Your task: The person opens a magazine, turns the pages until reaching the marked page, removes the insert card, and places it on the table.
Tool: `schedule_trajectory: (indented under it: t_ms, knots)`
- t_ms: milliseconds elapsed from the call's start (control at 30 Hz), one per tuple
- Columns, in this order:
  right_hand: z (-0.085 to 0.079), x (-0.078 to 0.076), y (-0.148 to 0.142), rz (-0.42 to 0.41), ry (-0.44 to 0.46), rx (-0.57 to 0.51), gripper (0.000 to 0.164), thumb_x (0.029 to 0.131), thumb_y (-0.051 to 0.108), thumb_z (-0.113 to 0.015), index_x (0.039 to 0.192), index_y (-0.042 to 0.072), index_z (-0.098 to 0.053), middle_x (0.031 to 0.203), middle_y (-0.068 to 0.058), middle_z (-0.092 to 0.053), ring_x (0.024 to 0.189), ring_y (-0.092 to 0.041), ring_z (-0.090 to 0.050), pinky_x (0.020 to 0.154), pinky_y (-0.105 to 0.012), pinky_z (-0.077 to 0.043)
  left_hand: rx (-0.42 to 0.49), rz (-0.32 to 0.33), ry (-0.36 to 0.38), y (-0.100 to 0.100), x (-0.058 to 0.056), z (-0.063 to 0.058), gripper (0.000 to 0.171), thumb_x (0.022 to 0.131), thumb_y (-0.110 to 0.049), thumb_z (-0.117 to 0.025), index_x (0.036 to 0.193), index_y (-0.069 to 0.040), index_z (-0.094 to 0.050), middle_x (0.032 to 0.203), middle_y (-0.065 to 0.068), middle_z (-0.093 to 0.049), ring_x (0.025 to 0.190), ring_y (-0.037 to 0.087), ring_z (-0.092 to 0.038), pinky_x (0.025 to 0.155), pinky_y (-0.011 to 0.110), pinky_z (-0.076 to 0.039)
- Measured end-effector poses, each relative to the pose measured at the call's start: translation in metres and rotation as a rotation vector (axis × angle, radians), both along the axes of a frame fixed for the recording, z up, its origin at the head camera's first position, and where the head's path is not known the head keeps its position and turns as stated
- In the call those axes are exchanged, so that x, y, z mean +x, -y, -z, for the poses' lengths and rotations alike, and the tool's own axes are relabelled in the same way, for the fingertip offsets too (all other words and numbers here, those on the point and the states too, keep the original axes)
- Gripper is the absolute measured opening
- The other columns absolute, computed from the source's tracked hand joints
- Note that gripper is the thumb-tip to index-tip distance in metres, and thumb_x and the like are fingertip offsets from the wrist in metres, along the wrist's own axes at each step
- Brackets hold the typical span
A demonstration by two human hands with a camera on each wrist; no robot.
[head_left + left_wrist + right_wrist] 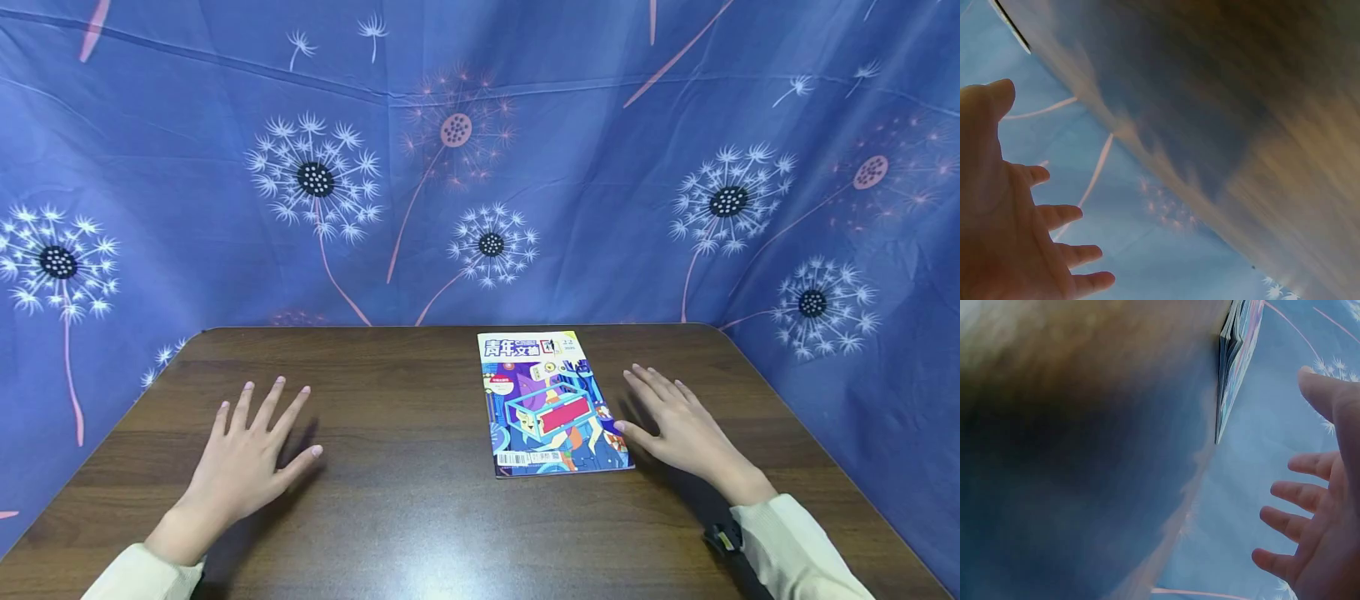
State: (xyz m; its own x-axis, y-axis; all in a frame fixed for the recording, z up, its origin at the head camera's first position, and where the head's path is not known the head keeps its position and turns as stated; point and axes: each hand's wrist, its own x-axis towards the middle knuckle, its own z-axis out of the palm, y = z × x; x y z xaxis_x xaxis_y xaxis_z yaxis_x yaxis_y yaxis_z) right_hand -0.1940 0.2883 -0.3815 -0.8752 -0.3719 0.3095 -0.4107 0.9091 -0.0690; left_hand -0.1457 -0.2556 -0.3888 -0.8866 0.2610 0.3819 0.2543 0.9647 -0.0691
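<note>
A magazine (pixel 551 408) with a colourful blue and purple cover lies flat and closed on the table, right of the middle. Its page edges (pixel 1233 362) show in the right wrist view. My right hand (pixel 678 429) is just to the right of it, fingers spread and straight, thumb tip close to the cover's right edge; whether it touches I cannot tell. On the left side, my left hand (pixel 242 467) hovers palm down above the table with fingers spread and holds nothing. The left wrist view shows that same hand (pixel 1019 231) with straight fingers.
The dark brown wooden table (pixel 397 417) has rounded far corners. Behind and beside it hangs a blue cloth (pixel 585 208) with dandelion prints. A small black device (pixel 723 537) sits at the right wrist, by the pale sleeve (pixel 787 546).
</note>
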Motion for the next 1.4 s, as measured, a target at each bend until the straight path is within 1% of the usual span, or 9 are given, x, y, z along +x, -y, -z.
schedule_trajectory:
  t_ms: [167,500,633,767,900,1067,1200,1400]
  knots:
    - [-0.001,-0.001,0.006,-0.029,-0.017,0.017,0.073,0.081,0.045,-0.063,0.136,0.003,-0.040,0.139,-0.020,-0.040,0.127,-0.039,-0.037,0.101,-0.058,-0.026,-0.046,0.021,-0.002,-0.011,-0.001,-0.001,0.082,0.080,-0.062,-0.051,0.146,-0.027,-0.018,0.147,0.015,-0.029,0.131,0.047,-0.024,0.101,0.063,-0.020]
    - [0.003,-0.002,0.013,-0.099,-0.059,0.033,0.067,0.077,0.037,-0.069,0.130,0.002,-0.048,0.132,-0.018,-0.049,0.121,-0.035,-0.046,0.099,-0.056,-0.032,-0.092,0.081,-0.008,-0.031,-0.004,-0.001,0.079,0.079,-0.061,-0.053,0.143,-0.020,-0.031,0.145,0.014,-0.035,0.130,0.044,-0.028,0.102,0.059,-0.024]
    - [0.003,-0.001,0.014,-0.116,-0.040,0.040,0.068,0.076,0.038,-0.070,0.130,0.003,-0.048,0.131,-0.017,-0.051,0.120,-0.034,-0.048,0.099,-0.055,-0.033,-0.110,0.102,0.007,-0.038,-0.006,-0.001,0.079,0.080,-0.062,-0.051,0.144,-0.020,-0.029,0.145,0.013,-0.035,0.131,0.043,-0.029,0.102,0.059,-0.025]
    - [0.003,0.000,0.016,-0.127,-0.015,0.053,0.067,0.077,0.040,-0.068,0.129,0.004,-0.049,0.129,-0.015,-0.053,0.119,-0.033,-0.049,0.100,-0.055,-0.032,-0.127,0.132,0.004,-0.046,-0.007,0.000,0.078,0.081,-0.062,-0.050,0.144,-0.019,-0.029,0.145,0.013,-0.034,0.131,0.042,-0.030,0.102,0.058,-0.027]
    - [0.003,0.001,0.019,-0.162,-0.014,0.064,0.064,0.078,0.041,-0.068,0.127,0.003,-0.052,0.127,-0.014,-0.055,0.119,-0.033,-0.050,0.101,-0.054,-0.032,-0.146,0.167,-0.001,-0.055,-0.009,0.000,0.077,0.081,-0.061,-0.050,0.143,-0.019,-0.031,0.145,0.012,-0.035,0.130,0.041,-0.034,0.101,0.057,-0.030]
    - [0.004,0.001,0.022,-0.207,-0.010,0.062,0.060,0.078,0.042,-0.068,0.123,0.004,-0.055,0.122,-0.012,-0.058,0.115,-0.031,-0.053,0.100,-0.053,-0.034,-0.157,0.202,0.004,-0.066,-0.010,0.002,0.076,0.082,-0.061,-0.050,0.143,-0.020,-0.031,0.144,0.012,-0.037,0.129,0.039,-0.036,0.101,0.055,-0.031]
    - [0.005,0.003,0.023,-0.212,0.020,0.066,0.058,0.078,0.042,-0.068,0.122,0.005,-0.057,0.119,-0.011,-0.060,0.112,-0.029,-0.055,0.098,-0.051,-0.038,-0.159,0.231,-0.010,-0.074,-0.011,0.003,0.075,0.082,-0.061,-0.050,0.142,-0.021,-0.033,0.142,0.011,-0.039,0.127,0.038,-0.038,0.100,0.054,-0.034]
    - [0.005,0.006,0.025,-0.219,0.073,0.088,0.055,0.078,0.042,-0.067,0.119,0.006,-0.059,0.119,-0.010,-0.061,0.111,-0.028,-0.055,0.097,-0.049,-0.040,-0.163,0.278,-0.032,-0.086,-0.013,0.006,0.072,0.082,-0.060,-0.051,0.140,-0.020,-0.038,0.139,0.010,-0.043,0.124,0.037,-0.042,0.097,0.053,-0.037]
